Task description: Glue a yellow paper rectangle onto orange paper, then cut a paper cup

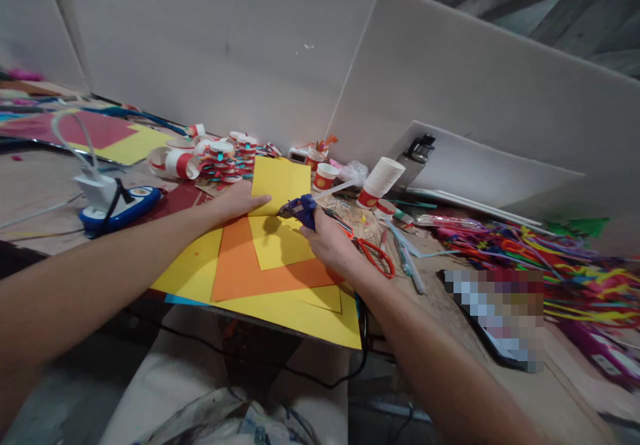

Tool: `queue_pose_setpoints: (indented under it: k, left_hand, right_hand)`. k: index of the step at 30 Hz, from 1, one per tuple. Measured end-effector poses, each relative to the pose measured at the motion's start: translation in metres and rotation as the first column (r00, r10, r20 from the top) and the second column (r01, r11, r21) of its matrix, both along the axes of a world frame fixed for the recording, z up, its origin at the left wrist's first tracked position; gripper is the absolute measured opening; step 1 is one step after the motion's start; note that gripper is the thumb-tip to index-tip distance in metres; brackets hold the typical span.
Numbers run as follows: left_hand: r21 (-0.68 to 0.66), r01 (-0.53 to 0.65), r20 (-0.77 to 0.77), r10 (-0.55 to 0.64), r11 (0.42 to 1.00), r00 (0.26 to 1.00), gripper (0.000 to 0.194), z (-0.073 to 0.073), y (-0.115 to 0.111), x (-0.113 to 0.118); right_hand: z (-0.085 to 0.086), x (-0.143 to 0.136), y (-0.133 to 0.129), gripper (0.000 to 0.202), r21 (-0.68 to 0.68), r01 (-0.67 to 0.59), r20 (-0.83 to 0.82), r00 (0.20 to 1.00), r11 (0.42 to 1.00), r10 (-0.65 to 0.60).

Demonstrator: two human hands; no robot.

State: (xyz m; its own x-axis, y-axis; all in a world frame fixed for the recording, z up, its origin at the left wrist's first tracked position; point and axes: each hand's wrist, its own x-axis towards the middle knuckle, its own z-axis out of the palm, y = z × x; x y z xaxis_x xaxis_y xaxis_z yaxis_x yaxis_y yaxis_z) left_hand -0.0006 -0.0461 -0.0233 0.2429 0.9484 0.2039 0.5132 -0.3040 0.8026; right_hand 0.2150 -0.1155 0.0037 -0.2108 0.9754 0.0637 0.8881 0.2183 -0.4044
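Note:
My left hand (245, 198) grips the left edge of a yellow sheet of paper (283, 182), raised upright with the thumb across its front. In my right hand (330, 238) is a blue hot glue gun (303, 210), its nozzle pointing left at the lower part of the raised sheet. A whitish glue stick (337, 188) appears to stick out from its back. Beneath lie another yellow piece (283, 245), an orange sheet (240, 268) and a larger yellow sheet (195, 265) near the table's front edge. I cannot tell whether the nozzle touches the paper.
Red-handled scissors (377, 258) lie beside my right wrist. Stacked paper cups (383, 182) and a dark bottle (415, 162) stand behind. Colourful pipe cleaners (560, 265) and a phone (495, 318) are at right. A blue power strip (123, 208) and paper-cup crafts (220, 158) sit left.

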Motion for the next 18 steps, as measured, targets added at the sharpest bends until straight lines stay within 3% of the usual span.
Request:
queue_pose_setpoints:
  k: [4, 10, 15, 18]
  left_hand:
    - [-0.018, 0.047, 0.139, -0.044, 0.999, 0.989, 0.055, 0.001, -0.003, 0.001]
    - [-0.250, 0.043, 0.290, 0.032, 0.967, 0.956, 0.048, 0.000, -0.004, 0.001]
    - [-0.241, -0.006, 0.295, 0.080, 0.970, 0.952, 0.050, -0.007, 0.004, -0.001]
    - [-0.245, 0.023, 0.352, 0.067, 0.969, 0.934, 0.052, -0.010, 0.007, -0.002]
  right_hand:
    - [-0.002, -0.010, -0.002, 0.035, -0.002, -0.050, -0.018, 0.999, 0.999, 0.050]
    - [-0.009, -0.019, 0.001, 0.032, 0.036, -0.119, -0.036, 0.992, 0.992, 0.120]
    - [-0.007, -0.025, 0.001, 0.036, 0.008, -0.136, -0.043, 0.990, 0.991, 0.136]
    - [-0.006, -0.028, 0.000, 0.038, -0.014, -0.147, -0.053, 0.988, 0.989, 0.146]
